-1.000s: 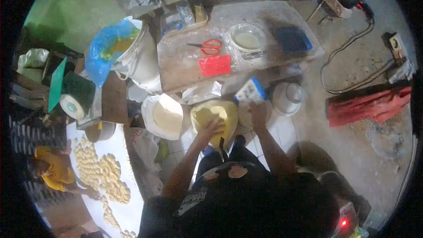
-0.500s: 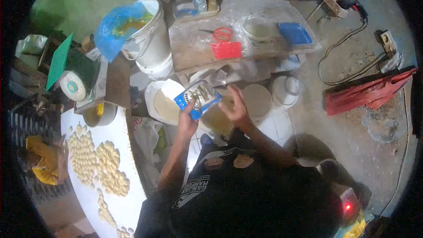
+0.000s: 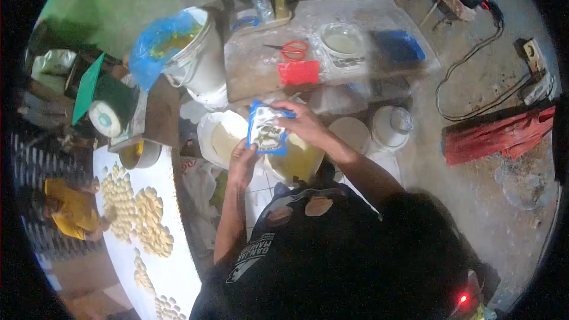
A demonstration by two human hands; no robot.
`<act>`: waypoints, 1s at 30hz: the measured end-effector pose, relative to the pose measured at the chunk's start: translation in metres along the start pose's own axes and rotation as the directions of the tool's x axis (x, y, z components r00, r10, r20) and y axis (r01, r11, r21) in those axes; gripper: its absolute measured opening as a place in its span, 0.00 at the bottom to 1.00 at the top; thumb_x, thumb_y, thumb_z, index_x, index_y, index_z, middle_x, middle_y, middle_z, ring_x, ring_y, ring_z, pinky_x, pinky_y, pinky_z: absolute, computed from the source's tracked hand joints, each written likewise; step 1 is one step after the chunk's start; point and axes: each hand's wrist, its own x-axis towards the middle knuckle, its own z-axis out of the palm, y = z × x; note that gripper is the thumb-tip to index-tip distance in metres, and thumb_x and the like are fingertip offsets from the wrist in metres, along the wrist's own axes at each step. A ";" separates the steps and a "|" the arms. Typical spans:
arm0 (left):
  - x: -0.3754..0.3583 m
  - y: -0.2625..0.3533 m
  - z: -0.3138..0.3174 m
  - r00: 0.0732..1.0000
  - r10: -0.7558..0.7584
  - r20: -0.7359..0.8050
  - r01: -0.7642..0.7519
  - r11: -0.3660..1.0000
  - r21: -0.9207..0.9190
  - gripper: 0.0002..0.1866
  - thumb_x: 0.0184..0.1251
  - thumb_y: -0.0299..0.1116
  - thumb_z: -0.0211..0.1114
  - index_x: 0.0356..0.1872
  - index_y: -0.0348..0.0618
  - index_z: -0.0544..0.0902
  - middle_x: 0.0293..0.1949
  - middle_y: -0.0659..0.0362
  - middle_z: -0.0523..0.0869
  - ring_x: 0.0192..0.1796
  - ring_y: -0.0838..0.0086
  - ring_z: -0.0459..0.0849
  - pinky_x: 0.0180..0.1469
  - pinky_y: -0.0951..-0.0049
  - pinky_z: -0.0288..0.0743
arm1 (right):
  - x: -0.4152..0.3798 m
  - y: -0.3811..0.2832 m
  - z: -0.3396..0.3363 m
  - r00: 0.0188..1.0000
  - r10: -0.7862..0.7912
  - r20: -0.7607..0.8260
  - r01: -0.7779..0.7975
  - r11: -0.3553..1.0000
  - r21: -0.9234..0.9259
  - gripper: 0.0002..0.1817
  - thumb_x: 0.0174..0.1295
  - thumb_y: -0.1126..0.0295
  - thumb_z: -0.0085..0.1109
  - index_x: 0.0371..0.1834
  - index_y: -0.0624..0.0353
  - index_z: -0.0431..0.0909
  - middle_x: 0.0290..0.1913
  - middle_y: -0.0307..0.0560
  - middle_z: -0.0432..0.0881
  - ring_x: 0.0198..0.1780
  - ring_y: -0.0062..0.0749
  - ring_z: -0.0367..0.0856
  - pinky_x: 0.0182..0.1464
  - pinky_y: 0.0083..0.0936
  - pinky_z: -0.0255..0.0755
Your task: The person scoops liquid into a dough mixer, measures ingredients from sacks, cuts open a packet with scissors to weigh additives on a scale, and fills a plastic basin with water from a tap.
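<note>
A blue-and-white packet (image 3: 267, 133) is held upright between my two hands, above several tubs. My left hand (image 3: 241, 161) pinches its lower left corner. The fingers of my right hand (image 3: 301, 123) grip its upper right side. Just below is a tub of yellowish contents (image 3: 299, 163), partly hidden by my right forearm. Left of the packet stands a white tub with pale powder in it (image 3: 224, 141). Whether the packet is torn cannot be made out.
Ahead, a low table (image 3: 249, 77) carries red-handled scissors (image 3: 293, 50), a red packet (image 3: 299, 72), a bowl on a scale (image 3: 342, 40) and a blue tray (image 3: 400, 45). Dough pieces (image 3: 154, 222) cover part of the left table, where a person in yellow (image 3: 74, 207) sits. A white bucket (image 3: 204, 53) stands behind.
My right hand has come from open beside the packet to gripping its upper right side. The packet has turned more upright. The view has shifted slightly.
</note>
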 end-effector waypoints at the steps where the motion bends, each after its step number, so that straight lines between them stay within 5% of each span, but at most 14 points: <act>1: 0.002 0.003 0.009 1.000 -0.010 0.007 0.010 1.000 0.019 0.21 0.66 0.32 0.66 0.60 0.42 0.77 0.50 0.59 0.85 0.51 0.73 0.82 0.59 0.67 0.73 | 0.003 -0.003 -0.006 0.992 -0.103 0.074 0.111 0.987 -0.114 0.21 0.59 0.73 0.65 0.57 0.61 0.77 0.46 0.42 0.84 0.41 0.24 0.81 0.44 0.23 0.76; 5: 0.015 -0.004 0.032 0.998 -0.017 0.059 -0.006 0.929 0.369 0.20 0.64 0.33 0.67 0.57 0.40 0.79 0.51 0.59 0.85 0.52 0.73 0.81 0.56 0.67 0.73 | -0.005 0.005 -0.033 0.968 -0.108 0.227 0.154 0.969 -0.193 0.23 0.60 0.69 0.65 0.59 0.61 0.76 0.51 0.42 0.83 0.50 0.22 0.79 0.53 0.23 0.74; 7: 0.023 -0.013 0.042 0.984 -0.171 -0.059 0.172 0.787 0.592 0.19 0.64 0.35 0.69 0.55 0.39 0.80 0.45 0.59 0.86 0.46 0.75 0.83 0.52 0.69 0.74 | -0.010 0.021 -0.046 0.947 -0.057 0.315 0.113 0.980 -0.165 0.24 0.61 0.66 0.64 0.61 0.60 0.75 0.50 0.44 0.84 0.50 0.21 0.80 0.54 0.23 0.73; 11: 0.017 -0.025 0.091 0.968 -0.049 -0.248 0.219 0.651 0.727 0.12 0.67 0.37 0.65 0.42 0.37 0.84 0.34 0.63 0.85 0.34 0.81 0.78 0.37 0.77 0.71 | -0.018 0.086 -0.098 0.950 0.101 0.296 -0.149 0.978 0.143 0.23 0.62 0.64 0.63 0.61 0.56 0.76 0.55 0.45 0.82 0.57 0.30 0.78 0.61 0.27 0.70; 12: 0.013 -0.031 0.087 0.932 -0.108 -0.346 0.331 0.644 0.690 0.15 0.68 0.39 0.64 0.43 0.35 0.85 0.34 0.61 0.86 0.36 0.77 0.81 0.40 0.74 0.74 | -0.012 0.167 -0.122 0.877 -0.269 0.398 0.397 0.872 -0.285 0.22 0.64 0.63 0.61 0.61 0.54 0.77 0.56 0.44 0.82 0.60 0.31 0.76 0.63 0.29 0.69; 13: 0.008 -0.051 0.055 0.954 -0.079 -0.290 0.269 0.656 0.705 0.16 0.68 0.39 0.64 0.46 0.34 0.83 0.36 0.59 0.86 0.38 0.74 0.82 0.42 0.72 0.75 | -0.006 0.247 -0.147 0.671 -0.598 0.439 0.708 0.339 -0.619 0.22 0.65 0.61 0.59 0.62 0.52 0.77 0.58 0.42 0.81 0.62 0.32 0.75 0.64 0.31 0.67; 14: 0.002 -0.065 0.025 0.972 -0.049 -0.231 0.204 0.666 0.718 0.18 0.69 0.40 0.63 0.48 0.33 0.82 0.38 0.58 0.86 0.41 0.71 0.83 0.44 0.70 0.76 | -0.013 0.261 -0.177 0.972 -0.212 0.101 0.231 0.796 -0.559 0.21 0.65 0.62 0.59 0.61 0.52 0.77 0.58 0.42 0.81 0.62 0.32 0.75 0.64 0.31 0.68; 16: -0.019 -0.069 0.041 0.953 -0.098 -0.286 0.239 0.823 0.516 0.22 0.69 0.41 0.63 0.55 0.33 0.78 0.45 0.54 0.86 0.45 0.68 0.84 0.47 0.64 0.78 | -0.017 0.296 -0.229 0.972 0.067 -0.224 -0.184 0.807 -0.561 0.21 0.65 0.62 0.59 0.61 0.52 0.77 0.58 0.43 0.81 0.61 0.33 0.75 0.63 0.31 0.68; 17: -0.032 -0.075 0.034 0.922 -0.098 -0.374 0.302 0.787 0.538 0.23 0.70 0.40 0.62 0.58 0.32 0.77 0.48 0.53 0.85 0.46 0.67 0.84 0.49 0.63 0.78 | -0.008 0.311 -0.254 0.945 0.073 -0.320 -0.264 0.750 -0.607 0.21 0.65 0.62 0.59 0.61 0.53 0.77 0.57 0.43 0.81 0.61 0.34 0.75 0.63 0.31 0.68; 22: -0.061 -0.077 0.047 0.860 -0.132 -0.493 0.425 0.721 0.548 0.19 0.71 0.38 0.62 0.56 0.37 0.80 0.50 0.53 0.86 0.48 0.69 0.85 0.49 0.66 0.80 | 0.077 0.363 -0.357 0.820 0.058 -0.570 -0.525 0.473 -0.708 0.20 0.65 0.63 0.58 0.59 0.53 0.77 0.57 0.44 0.81 0.60 0.36 0.76 0.62 0.32 0.69; 23: -0.059 -0.078 0.055 0.857 -0.122 -0.501 0.427 0.713 0.556 0.19 0.71 0.38 0.62 0.56 0.37 0.80 0.50 0.53 0.86 0.48 0.69 0.85 0.49 0.66 0.80 | 0.092 0.369 -0.369 0.812 0.090 -0.576 -0.552 0.439 -0.709 0.19 0.65 0.63 0.58 0.59 0.54 0.77 0.57 0.45 0.81 0.60 0.36 0.76 0.61 0.32 0.70; 25: -0.064 -0.082 0.067 0.631 -0.266 -0.729 0.659 0.680 0.322 0.19 0.70 0.40 0.63 0.55 0.38 0.81 0.49 0.54 0.86 0.48 0.70 0.85 0.48 0.66 0.81 | 0.114 0.381 -0.384 0.802 0.155 -0.577 -0.587 0.380 -0.715 0.19 0.65 0.63 0.58 0.59 0.54 0.77 0.57 0.45 0.81 0.59 0.37 0.77 0.61 0.32 0.70; 28: -0.080 -0.098 0.044 0.568 -0.301 -0.766 0.638 0.749 0.179 0.19 0.70 0.37 0.65 0.55 0.35 0.78 0.43 0.53 0.86 0.41 0.66 0.86 0.41 0.70 0.81 | 0.120 0.398 -0.390 0.799 0.229 -0.556 -0.600 0.342 -0.723 0.18 0.66 0.64 0.58 0.58 0.54 0.77 0.56 0.46 0.81 0.58 0.38 0.77 0.60 0.32 0.71; 30: -0.071 -0.101 0.041 0.593 -0.246 -0.767 0.649 0.709 0.274 0.19 0.70 0.37 0.65 0.55 0.35 0.78 0.43 0.53 0.86 0.40 0.66 0.86 0.41 0.69 0.81 | 0.119 0.405 -0.393 0.799 0.249 -0.547 -0.601 0.333 -0.727 0.18 0.66 0.64 0.58 0.57 0.55 0.77 0.56 0.47 0.80 0.58 0.39 0.77 0.59 0.33 0.71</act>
